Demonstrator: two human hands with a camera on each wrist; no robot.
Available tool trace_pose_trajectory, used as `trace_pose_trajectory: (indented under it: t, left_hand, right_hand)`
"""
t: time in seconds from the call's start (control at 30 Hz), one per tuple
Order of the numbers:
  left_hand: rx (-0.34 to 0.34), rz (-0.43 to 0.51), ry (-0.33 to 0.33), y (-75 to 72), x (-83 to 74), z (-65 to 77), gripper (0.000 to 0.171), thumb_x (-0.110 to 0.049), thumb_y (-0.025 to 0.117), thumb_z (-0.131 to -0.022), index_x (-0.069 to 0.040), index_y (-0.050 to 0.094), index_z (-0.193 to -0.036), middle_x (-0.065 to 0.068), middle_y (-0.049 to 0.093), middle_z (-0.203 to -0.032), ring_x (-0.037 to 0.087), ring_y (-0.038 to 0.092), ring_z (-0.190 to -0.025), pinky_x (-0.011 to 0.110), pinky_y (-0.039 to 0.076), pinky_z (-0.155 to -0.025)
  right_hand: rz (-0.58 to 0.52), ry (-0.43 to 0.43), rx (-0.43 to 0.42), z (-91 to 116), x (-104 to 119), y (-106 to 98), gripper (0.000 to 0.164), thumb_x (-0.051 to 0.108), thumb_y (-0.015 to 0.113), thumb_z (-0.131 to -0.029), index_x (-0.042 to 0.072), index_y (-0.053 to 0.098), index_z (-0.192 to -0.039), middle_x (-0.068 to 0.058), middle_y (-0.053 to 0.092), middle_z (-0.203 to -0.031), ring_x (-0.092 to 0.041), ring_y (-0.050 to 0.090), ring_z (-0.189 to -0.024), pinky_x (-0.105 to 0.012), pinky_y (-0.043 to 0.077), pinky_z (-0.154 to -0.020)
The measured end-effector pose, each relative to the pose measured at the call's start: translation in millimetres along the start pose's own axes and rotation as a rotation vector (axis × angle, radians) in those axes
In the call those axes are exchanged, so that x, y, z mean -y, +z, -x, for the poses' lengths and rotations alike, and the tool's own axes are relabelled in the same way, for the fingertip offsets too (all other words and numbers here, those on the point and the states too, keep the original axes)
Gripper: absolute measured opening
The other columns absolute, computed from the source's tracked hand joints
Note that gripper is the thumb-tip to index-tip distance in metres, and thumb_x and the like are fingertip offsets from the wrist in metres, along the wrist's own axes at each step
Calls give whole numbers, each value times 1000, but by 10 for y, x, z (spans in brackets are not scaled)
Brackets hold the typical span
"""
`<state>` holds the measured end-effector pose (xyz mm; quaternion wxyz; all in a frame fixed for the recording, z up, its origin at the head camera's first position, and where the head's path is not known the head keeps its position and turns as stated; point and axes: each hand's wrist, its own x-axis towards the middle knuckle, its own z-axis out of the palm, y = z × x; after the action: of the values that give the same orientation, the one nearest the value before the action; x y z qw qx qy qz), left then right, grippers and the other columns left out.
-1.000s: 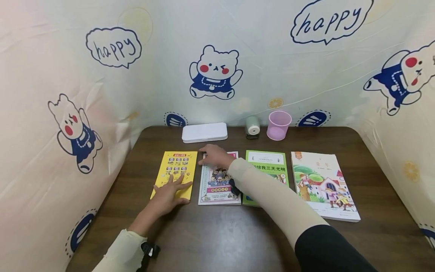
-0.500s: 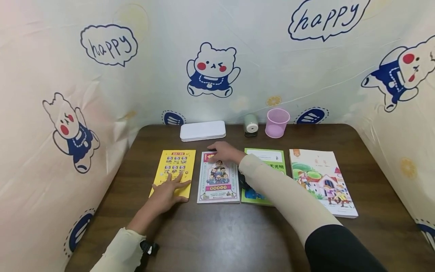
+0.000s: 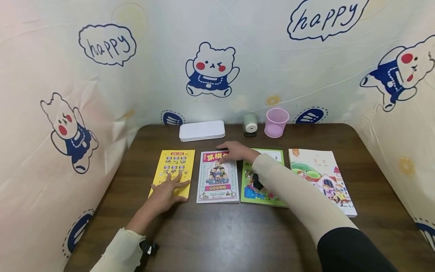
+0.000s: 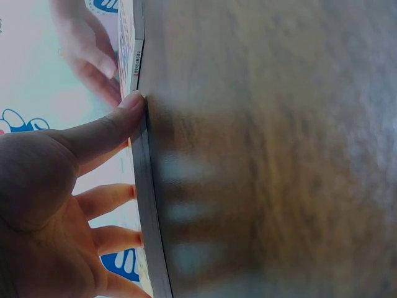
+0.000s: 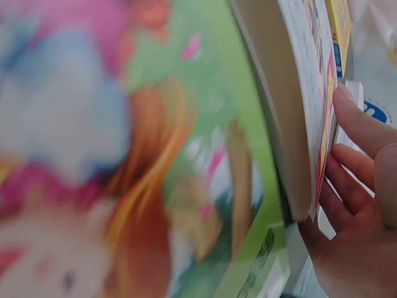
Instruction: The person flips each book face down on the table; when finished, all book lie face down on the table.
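My left hand (image 3: pixel 165 193) rests with spread fingers on the lower part of a yellow book (image 3: pixel 175 163). The left wrist view shows its thumb (image 4: pixel 127 112) at the book's edge. At the top right corner of a white-and-pink book (image 3: pixel 217 192), my right hand (image 3: pixel 236 152) touches the top edge. In the right wrist view the thumb (image 5: pixel 356 118) lies by the cover and the other fingers, fairly straight, reach past the edge. Under the right forearm lies a green book (image 3: pixel 259 198), partly hidden. Farthest right is a thick white illustrated book (image 3: pixel 316 158), its lower part partly covered by the sleeve.
Along the back of the brown table (image 3: pixel 210 238) stand a white flat case (image 3: pixel 202 131), a small green pencil sharpener (image 3: pixel 250 124) and a pink cup (image 3: pixel 276 122). A printed curtain (image 3: pixel 153 68) hangs behind and at both sides.
My right hand has slid rightward along the top of the white-and-pink book, from its upper left to its upper right corner, uncovering the title. The left hand stays on the yellow book.
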<state>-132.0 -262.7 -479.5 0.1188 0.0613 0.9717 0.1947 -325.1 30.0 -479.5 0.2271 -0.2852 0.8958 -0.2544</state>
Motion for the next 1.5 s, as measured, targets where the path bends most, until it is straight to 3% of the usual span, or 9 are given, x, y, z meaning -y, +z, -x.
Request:
trace_pose_trajectory:
  t: [0.3,0.5,0.77,0.93,1.17,1.5]
  left_hand:
    - [1,5,-7,11,1,-2,69,-39,85,-84,-30,59,-147,13,32,-166,55,12,-152,92,1,-99]
    - [2,9,-13,18,-3,-6,69,-39,85,-84,-30,59,-147,13,32,-166,56,12,-152,92,1,-99]
    - [12,-21,-24,17,-42,-10,69,-37,85,-85,-29,59,-148,14,31,-167,54,11,-153,89,4,-104]
    - [10,-61,-20,38,-146,-11,75,-43,86,-82,-20,59,-148,19,29,-167,47,9,-156,83,6,-111]
    - [-14,-56,53,111,-288,-31,86,-45,87,-80,-4,55,-148,17,29,-168,39,11,-158,70,7,-121]
    - [58,-81,114,229,-466,-98,101,-52,86,-78,-16,39,-160,16,27,-169,35,4,-160,63,4,-125]
  right_hand:
    - [-20,-16,-32,172,-179,-82,69,29,81,-92,12,53,-152,-12,50,-154,-30,45,-143,-47,37,-119]
    - [33,-52,-56,166,-251,-83,63,28,82,-90,10,58,-146,-12,56,-143,-27,53,-130,-43,41,-115]
    - [19,-36,-63,146,-253,-63,53,25,83,-89,10,65,-137,-10,59,-132,-24,55,-118,-41,45,-109]
    - [29,-44,-66,136,-263,-53,51,24,83,-90,11,66,-136,-10,60,-130,-24,56,-116,-40,45,-108]
    - [9,-41,-63,147,-256,-56,50,23,82,-90,9,65,-136,-10,60,-130,-25,56,-117,-42,45,-109]
    - [-10,-35,-63,128,-264,-49,49,22,83,-90,10,65,-134,-10,59,-129,-25,55,-115,-41,45,-108]
